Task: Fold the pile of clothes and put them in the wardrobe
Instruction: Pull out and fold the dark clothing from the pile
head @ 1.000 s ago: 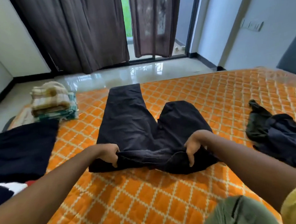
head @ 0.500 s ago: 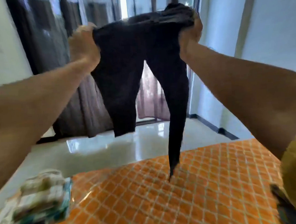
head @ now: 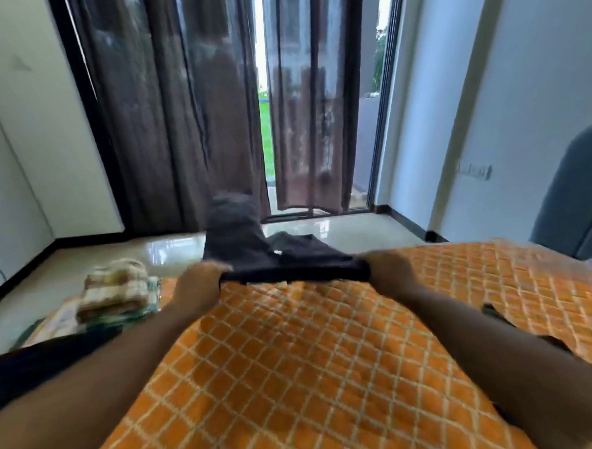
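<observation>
Both arms are stretched out over the bed with the orange quilted cover crossed by a cream lattice (head: 311, 354). Between the hands hangs a pair of dark charcoal cloth trousers (head: 290, 264), held by the waistband above the far part of the bed. The left hand (head: 196, 284) has its fingers curled round one end of the band and the right hand (head: 389, 271) grips the other, so the band is pulled out straight between them. The legs trail away from the person towards the glossy pale floor (head: 356, 233). One leg billows up in front of the long brown curtains (head: 179, 110) and the other lies lower and flatter. The picture is smeared, and I cannot tell whether the trousers touch the cover. At the bed's left edge sits a stack of folded cream, tan and green cloths (head: 116, 295), with a flat dark navy garment (head: 38, 365) nearer the person just beside it. On the right, a dark heap of clothing (head: 494, 311) peeks out from behind the right forearm, mostly hidden. A white switch plate (head: 475, 171) sits on the right-hand wall.
</observation>
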